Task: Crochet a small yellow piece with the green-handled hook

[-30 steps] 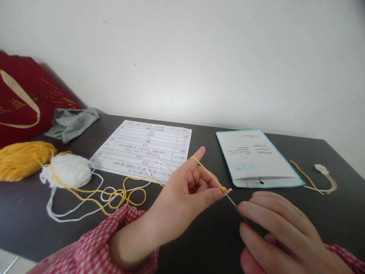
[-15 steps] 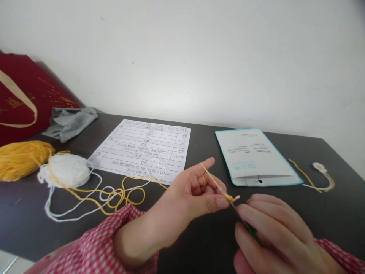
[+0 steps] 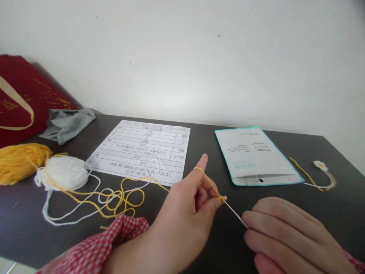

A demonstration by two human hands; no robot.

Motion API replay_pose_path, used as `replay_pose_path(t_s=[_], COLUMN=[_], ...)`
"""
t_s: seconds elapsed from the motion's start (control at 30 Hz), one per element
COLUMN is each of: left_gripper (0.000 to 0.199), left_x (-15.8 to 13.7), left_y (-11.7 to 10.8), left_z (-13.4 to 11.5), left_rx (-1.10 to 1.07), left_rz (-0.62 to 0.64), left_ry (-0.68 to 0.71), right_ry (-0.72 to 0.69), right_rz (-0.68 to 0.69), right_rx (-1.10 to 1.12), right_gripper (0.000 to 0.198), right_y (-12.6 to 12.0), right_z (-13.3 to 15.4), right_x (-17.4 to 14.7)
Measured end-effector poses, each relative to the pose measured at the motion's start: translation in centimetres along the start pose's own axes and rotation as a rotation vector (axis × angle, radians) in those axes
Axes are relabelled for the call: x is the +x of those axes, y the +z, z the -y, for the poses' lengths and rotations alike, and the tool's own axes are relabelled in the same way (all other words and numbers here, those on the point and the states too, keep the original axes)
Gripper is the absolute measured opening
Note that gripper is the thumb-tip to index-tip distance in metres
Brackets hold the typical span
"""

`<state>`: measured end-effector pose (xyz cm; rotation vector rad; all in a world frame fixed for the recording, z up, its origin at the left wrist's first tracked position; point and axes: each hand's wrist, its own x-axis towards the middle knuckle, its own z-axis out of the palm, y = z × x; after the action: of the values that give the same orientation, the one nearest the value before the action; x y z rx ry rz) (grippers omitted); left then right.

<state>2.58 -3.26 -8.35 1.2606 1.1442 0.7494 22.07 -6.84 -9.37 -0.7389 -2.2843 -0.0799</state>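
Left hand pinches tiny yellow stitch, nearer than printed sheet and to its right; right hand grips slim hook. Barely started tbh, yellow skein left of sheet looks mostly unworked. Finished-looking flower far right of sheet. Dark table under sheet, pale wall behind.

On table: yarn skeins left, paper sheet centre, pouch right, flower rightmost.
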Motion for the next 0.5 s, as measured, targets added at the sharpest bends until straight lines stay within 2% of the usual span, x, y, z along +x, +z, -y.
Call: replay_pose_path(t_s=[0.07, 0.13, 0.2, 0.3, 0.37, 0.4, 0.43, 0.5], left_gripper=[0.009, 0.012, 0.015, 0.017, 0.017, 0.021, 0.03, 0.05], left_x=[-0.3, -0.6, -0.7, -0.6, -0.4, -0.2, 0.0, 0.3], left_y=[0.2, 0.3, 0.3, 0.3, 0.3, 0.2, 0.0, -0.4], left_z=[0.3, 0.6, 0.8, 0.9, 0.8, 0.7, 0.5, 0.1], left_rx=[0.127, 0.198, 0.225, 0.231, 0.191, 0.139, 0.071, -0.081], left_rz=[-0.041, -0.064, -0.072, -0.065, -0.04, -0.019, 0.006, 0.078], left_ry=[0.092, 0.169, 0.23, 0.239, 0.176, 0.113, 0.038, -0.109], right_ry=[0.281, 0.681, 0.989, 1.246, 1.288, 1.257, 1.181, 0.933], right_rz=[-0.082, -0.175, -0.31, -0.387, -0.349, -0.314, -0.252, -0.116], right_rx=[0.142, 0.337, 0.521, 0.795, 0.819, 0.766, 0.691, 0.537], right_gripper=[0.025, 0.037, 0.047, 0.051, 0.052, 0.052, 0.052, 0.052], right_y=[0.4, 1.0, 1.5, 1.8, 1.8, 1.7, 1.5, 0.8], right_z=[0.4, 1.1, 1.6, 1.5, 1.0, 0.8, 0.7, 0.5], right_x=[0.7, 1.4, 1.9, 2.2, 2.1, 2.0, 1.9, 1.9])
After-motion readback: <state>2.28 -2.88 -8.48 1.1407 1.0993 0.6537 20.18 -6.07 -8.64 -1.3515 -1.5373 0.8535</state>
